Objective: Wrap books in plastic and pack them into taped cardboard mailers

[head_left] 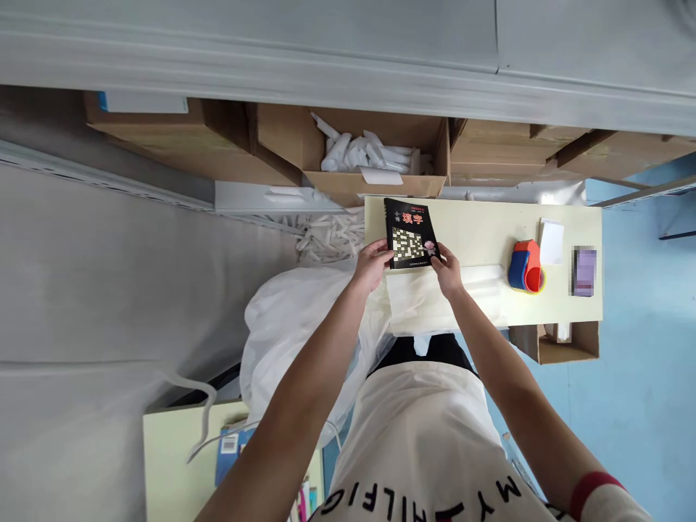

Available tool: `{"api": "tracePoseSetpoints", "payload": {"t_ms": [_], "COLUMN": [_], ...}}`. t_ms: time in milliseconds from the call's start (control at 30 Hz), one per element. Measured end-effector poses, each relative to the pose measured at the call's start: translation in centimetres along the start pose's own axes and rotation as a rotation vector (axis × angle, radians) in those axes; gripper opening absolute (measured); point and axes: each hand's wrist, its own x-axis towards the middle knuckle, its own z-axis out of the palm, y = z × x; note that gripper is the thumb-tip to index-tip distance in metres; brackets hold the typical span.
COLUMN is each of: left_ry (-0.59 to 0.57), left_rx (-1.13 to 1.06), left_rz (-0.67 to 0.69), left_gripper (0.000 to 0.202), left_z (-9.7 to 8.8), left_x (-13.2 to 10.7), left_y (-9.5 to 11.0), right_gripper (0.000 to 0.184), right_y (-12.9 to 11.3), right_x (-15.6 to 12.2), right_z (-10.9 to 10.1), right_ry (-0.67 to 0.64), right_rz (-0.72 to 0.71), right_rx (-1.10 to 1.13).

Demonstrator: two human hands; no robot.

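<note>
Between both hands is a black book (412, 233) with red lettering and a crossword grid on its cover. My left hand (373, 262) grips its lower left edge. Opposite it, my right hand (446, 270) grips the lower right corner, thumb over the cover. The book is over the far left part of a pale table (478, 225), cover facing up. Below it, translucent plastic sheeting (446, 299) lies along the table's near side. A red and blue tape dispenser (525, 267) stands to the right, beside a white paper (552, 241).
Behind the table, a cardboard box (375, 181) holds white rolled pieces. White plastic bags (299, 312) bulge at the table's left. A purple item (584, 272) lies at the right end, with an open carton (570, 344) below. Blue books (231, 453) lie on another table, lower left.
</note>
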Motion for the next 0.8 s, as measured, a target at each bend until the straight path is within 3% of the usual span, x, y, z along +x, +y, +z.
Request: {"api": "tracePoseSetpoints", "payload": {"t_ms": [167,300,433,567,667,800], "left_ry": [-0.161,-0.241,-0.247,-0.138,-0.079,-0.015], "left_rx": [-0.064,-0.044,0.093,0.441,0.643,0.753], "left_rz": [0.010,-0.006,-0.050,0.044,0.097,0.116], "left_gripper": [0.048,0.052,0.048,0.037,0.028,0.031], "left_z": [1.5,3.0,5.6,9.2,11.6,13.5], "left_x": [-2.8,-5.3,-7.8,-9.5,-10.3,-10.4], "left_y": [0.1,-1.8,-6.1,-11.5,-14.7,-17.1], "right_gripper": [0.056,0.045,0.042,0.040,0.035,0.027], "right_y": [-0.3,-0.4,0.5,2.7,4.3,5.5], "right_x": [-2.6,-5.2,-7.8,-9.8,-10.4,-9.8], "right_z": [-1.7,-5.4,-11.2,-16.8,-19.4,-21.2], "right_ry": [0.088,0.138,0.158,0.219,0.243,0.216], "right_rz": [-0.031,-0.091,-0.059,-0.015,0.007,0.027], "right_rx": [0.062,0.034,-0.063,-0.305,-0.419,-0.471]}}
